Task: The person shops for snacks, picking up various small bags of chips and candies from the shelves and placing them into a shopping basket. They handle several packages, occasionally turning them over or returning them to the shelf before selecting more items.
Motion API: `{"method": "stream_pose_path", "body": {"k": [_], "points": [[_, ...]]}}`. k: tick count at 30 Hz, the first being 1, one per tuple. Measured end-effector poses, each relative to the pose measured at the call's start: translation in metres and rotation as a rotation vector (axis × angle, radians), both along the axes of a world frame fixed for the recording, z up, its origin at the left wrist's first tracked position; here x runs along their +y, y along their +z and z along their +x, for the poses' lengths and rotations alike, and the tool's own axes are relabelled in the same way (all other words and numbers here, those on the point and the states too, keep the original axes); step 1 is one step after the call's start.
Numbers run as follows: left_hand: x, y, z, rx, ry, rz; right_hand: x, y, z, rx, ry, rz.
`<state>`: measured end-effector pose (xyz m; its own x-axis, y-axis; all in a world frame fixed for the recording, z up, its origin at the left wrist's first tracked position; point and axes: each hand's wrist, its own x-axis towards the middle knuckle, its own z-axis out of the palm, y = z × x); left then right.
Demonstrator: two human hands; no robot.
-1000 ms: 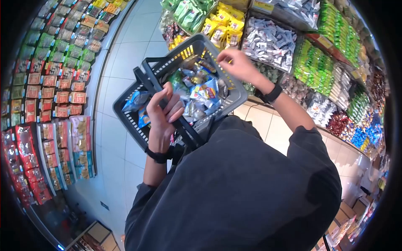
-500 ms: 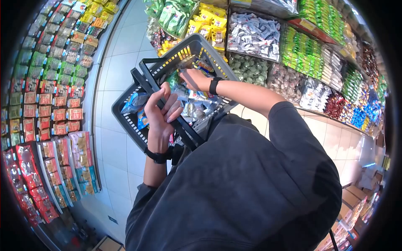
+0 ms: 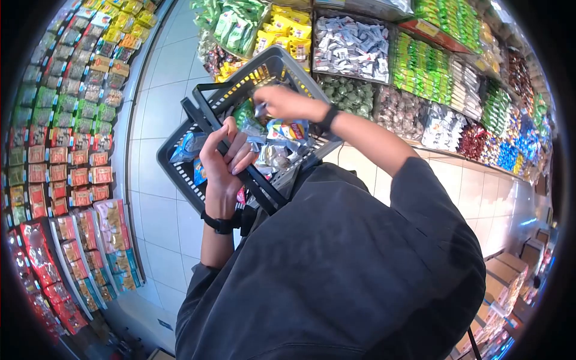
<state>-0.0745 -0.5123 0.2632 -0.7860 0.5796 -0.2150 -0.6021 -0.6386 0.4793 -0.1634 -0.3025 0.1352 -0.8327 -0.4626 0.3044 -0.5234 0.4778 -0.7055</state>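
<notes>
A dark grey shopping basket (image 3: 180,191) hangs in front of me, holding many small packaged snacks, among them a blue and yellow packet (image 3: 288,130) and a blue packet (image 3: 188,147). My left hand (image 3: 227,153) is wrapped round the basket's dark handle (image 3: 195,114). Above the far part of the basket, my right hand (image 3: 285,103) has its fingers drawn together. A small shiny thing shows at its fingertips, too blurred to name.
On the left stands a rack of packaged snacks (image 3: 59,155). Bins of wrapped sweets (image 3: 351,45) line the far side and the right, with yellow packets (image 3: 285,30) just beyond the basket. Pale floor tiles (image 3: 157,165) lie between. Cardboard boxes (image 3: 501,273) are at the lower right.
My right hand has lifted a little out of the basket, and the blue and yellow packet now shows below it. My left hand still holds the handle. The view has shifted slightly.
</notes>
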Motion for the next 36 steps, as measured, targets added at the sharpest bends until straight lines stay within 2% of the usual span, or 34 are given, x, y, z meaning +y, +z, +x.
{"method": "stream_pose_path", "body": {"k": [1,2,3,4,5,6,7,8,10,12,14,16,18,20,22,24,26,27,29,30,32,33,34,35,36], "points": [[-0.001,-0.001,0.000,0.002,0.015,-0.012,0.015,0.013,0.001,-0.130,-0.039,-0.109],[-0.002,-0.001,-0.001,0.006,0.014,-0.021,0.036,0.036,0.008,-0.150,-0.152,-0.197],[-0.003,-0.002,-0.002,0.014,0.015,-0.025,0.058,0.052,0.012,-0.362,-0.236,-0.470],[-0.003,-0.003,-0.003,0.019,0.011,-0.027,0.081,0.074,0.014,-0.427,-0.410,-0.594],[-0.003,-0.003,-0.004,0.013,0.014,-0.027,0.107,0.065,0.006,-0.365,-0.490,-0.820],[-0.001,-0.002,-0.006,0.018,0.014,-0.026,0.132,0.064,-0.002,-0.294,-0.605,-0.872],[0.000,-0.002,-0.006,0.024,0.010,-0.025,0.152,0.053,-0.008,-0.297,-0.679,-0.989],[0.001,-0.002,-0.006,0.025,0.004,-0.022,0.164,0.049,-0.004,-0.417,-0.646,-1.098],[0.003,-0.003,-0.009,0.010,0.006,-0.032,0.178,0.006,0.004,-0.517,-0.702,-0.829],[0.002,-0.005,-0.010,0.010,0.003,-0.011,0.113,0.023,0.033,-0.518,-0.817,-0.754],[0.002,-0.004,-0.010,0.005,0.005,-0.021,0.070,0.018,0.043,-0.411,-0.471,-0.413],[0.002,-0.002,-0.009,-0.003,0.002,-0.037,0.032,0.014,0.031,-0.341,-0.298,-0.105],[0.004,0.000,-0.008,0.003,-0.012,-0.041,0.000,-0.018,0.003,-0.022,-0.341,0.233],[0.005,0.000,-0.006,-0.001,-0.007,-0.035,-0.021,-0.032,-0.012,0.029,-0.382,0.561],[0.004,0.002,-0.003,0.014,-0.006,-0.032,-0.033,-0.032,-0.020,-0.094,-0.380,0.667],[0.002,0.001,0.000,0.016,0.005,-0.026,-0.034,-0.045,-0.024,-0.042,-0.366,0.658],[0.001,0.000,0.001,0.007,0.005,-0.027,-0.035,-0.053,-0.025,-0.014,-0.332,0.596],[0.001,0.001,0.001,0.003,0.012,-0.031,-0.034,-0.047,-0.022,-0.012,-0.333,0.598],[-0.002,0.000,0.002,-0.003,0.024,-0.033,-0.032,-0.039,-0.012,0.154,-0.318,0.495],[-0.003,-0.001,0.002,-0.005,0.031,-0.041,-0.028,-0.019,-0.001,0.153,-0.315,0.497],[-0.002,-0.002,0.002,-0.006,0.041,-0.042,-0.011,0.027,0.023,-0.420,-0.297,0.154],[-0.003,-0.003,0.002,-0.006,0.037,-0.038,0.005,0.023,0.022,-0.512,-0.268,0.032],[-0.006,-0.004,0.002,-0.006,0.040,-0.038,0.026,0.039,0.028,-0.827,-0.322,-0.300],[-0.007,-0.004,0.003,0.011,0.042,-0.043,0.048,0.061,0.031,-0.876,-0.386,-0.499],[-0.006,-0.004,0.003,0.025,0.042,-0.050,0.080,0.063,0.024,-0.785,-0.296,-0.693]]}}
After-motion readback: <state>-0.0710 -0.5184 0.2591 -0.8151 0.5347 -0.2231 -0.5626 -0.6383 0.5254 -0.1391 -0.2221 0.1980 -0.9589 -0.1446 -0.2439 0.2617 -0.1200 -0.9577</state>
